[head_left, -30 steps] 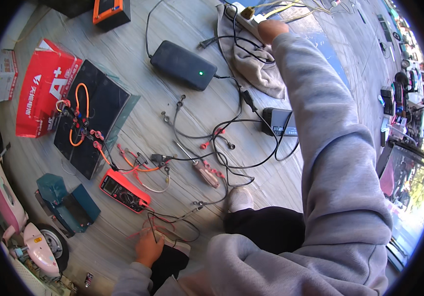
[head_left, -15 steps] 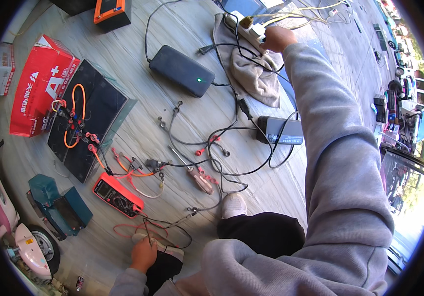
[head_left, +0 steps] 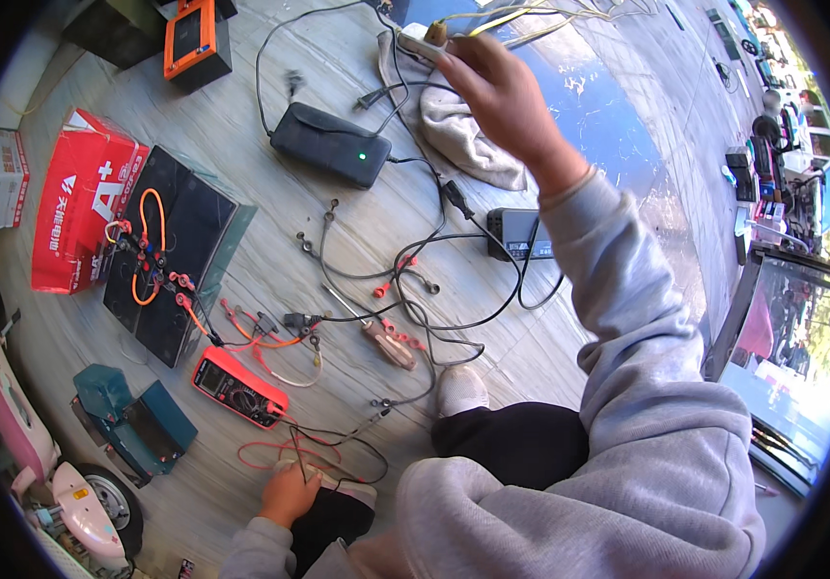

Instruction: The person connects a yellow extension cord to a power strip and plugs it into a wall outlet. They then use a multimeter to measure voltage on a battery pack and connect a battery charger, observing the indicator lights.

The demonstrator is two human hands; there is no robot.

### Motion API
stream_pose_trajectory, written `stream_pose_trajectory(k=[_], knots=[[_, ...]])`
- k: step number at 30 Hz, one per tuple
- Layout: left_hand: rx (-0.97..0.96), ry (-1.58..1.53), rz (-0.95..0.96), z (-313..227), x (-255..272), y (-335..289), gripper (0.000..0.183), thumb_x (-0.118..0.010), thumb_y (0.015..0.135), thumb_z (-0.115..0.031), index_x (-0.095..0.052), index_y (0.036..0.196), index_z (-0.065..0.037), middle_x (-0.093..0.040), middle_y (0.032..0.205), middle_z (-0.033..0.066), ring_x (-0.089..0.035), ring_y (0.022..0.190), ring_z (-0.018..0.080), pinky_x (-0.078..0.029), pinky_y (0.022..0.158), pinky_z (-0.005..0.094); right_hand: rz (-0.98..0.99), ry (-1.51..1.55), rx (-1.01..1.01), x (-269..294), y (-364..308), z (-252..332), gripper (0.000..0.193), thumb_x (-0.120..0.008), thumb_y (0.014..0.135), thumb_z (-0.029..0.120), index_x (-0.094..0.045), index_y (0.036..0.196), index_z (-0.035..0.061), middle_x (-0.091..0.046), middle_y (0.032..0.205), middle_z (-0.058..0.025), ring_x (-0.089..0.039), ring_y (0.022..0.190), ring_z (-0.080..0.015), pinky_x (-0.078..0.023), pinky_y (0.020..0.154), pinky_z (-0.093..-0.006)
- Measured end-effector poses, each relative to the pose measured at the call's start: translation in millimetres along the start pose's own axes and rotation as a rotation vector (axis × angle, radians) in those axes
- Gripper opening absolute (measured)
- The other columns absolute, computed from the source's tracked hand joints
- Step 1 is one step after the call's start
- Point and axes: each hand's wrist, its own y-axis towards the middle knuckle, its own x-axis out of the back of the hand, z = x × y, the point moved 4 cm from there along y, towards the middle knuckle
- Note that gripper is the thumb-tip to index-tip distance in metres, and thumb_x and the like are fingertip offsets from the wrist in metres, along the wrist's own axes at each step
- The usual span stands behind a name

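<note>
My right hand (head_left: 504, 96), arm stretched far forward, grips the end of a white power strip (head_left: 421, 44). A brown plug (head_left: 436, 34) sits in the strip; the fingers' far side is hidden. Low in the view, by my shoe, my left hand (head_left: 291, 494) is closed around thin black test leads (head_left: 297, 446). Those leads run to a red multimeter (head_left: 239, 388) on the floor. Beyond it, a black charger (head_left: 330, 145) shows a green light. A blurred black plug (head_left: 294, 83) is just beyond the charger. A grey cloth (head_left: 468, 140) lies under my right hand.
Black batteries (head_left: 169, 280) with orange jumper wires lie beside a red box (head_left: 82, 207). A screwdriver (head_left: 388, 344), tangled cables and a second charger (head_left: 516, 232) cover the middle floor. A teal case (head_left: 140, 425) and a pink scooter (head_left: 77, 502) stand left.
My right hand has drawn left, tilting the power strip with it. A blurred plug now shows beyond the charger. My left hand keeps its hold; the whole view has shifted slightly.
</note>
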Motion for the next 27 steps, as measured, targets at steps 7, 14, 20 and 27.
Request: stream_pose_trajectory(k=[7,14,20,27], knots=[[0.067,0.124,0.104,-8.6,12.4,5.5,0.05,-0.06,0.086,-0.044,-0.059,0.114,-0.002,-0.064,0.106,0.0207,-0.059,0.102,0.0381,-0.048,0.086,0.0481,0.396,-0.574,-0.417,-57.0,-125.1,-83.8,0.042,-0.073,0.077,0.025,-0.051,0.099,-0.0028,-0.065,0.091,-0.0259,-0.063,0.087,-0.0419,-0.051,0.077,-0.0477],[0.002,0.14,0.036,-8.2,22.6,10.5,0.051,-0.059,0.086,-0.047,-0.061,0.11,-0.001,-0.064,0.109,0.0211,-0.06,0.103,0.0377,-0.048,0.087,0.0475,0.076,-0.4,-0.309,3.6,-161.3,-92.1,0.032,-0.056,0.081,0.008,-0.063,0.113,0.0071,-0.061,0.111,-0.0196,-0.057,0.104,-0.0377,-0.046,0.093,-0.0428],[0.214,0.233,0.164,2.3,19.5,9.3,0.054,-0.058,0.086,-0.049,-0.061,0.109,0.0,-0.063,0.111,0.0224,-0.059,0.106,0.0369,-0.048,0.088,0.0479,0.19,-0.62,-0.126,47.0,-185.2,-88.3,0.024,-0.061,0.081,0.018,-0.067,0.1,0.0044,-0.065,0.104,-0.0159,-0.058,0.103,-0.0351,-0.047,0.09,-0.0427],[0.203,0.247,0.129,-9.8,40.4,8.2,0.054,-0.056,0.087,-0.049,-0.06,0.111,0.0,-0.063,0.111,0.0213,-0.06,0.106,0.0359,-0.048,0.089,0.0468,0.31,-0.876,-0.521,63.3,-140.2,-96.7,0.026,-0.06,0.087,0.029,-0.068,0.09,0.0047,-0.066,0.091,-0.0182,-0.061,0.095,-0.0358,-0.05,0.079,-0.0439]])
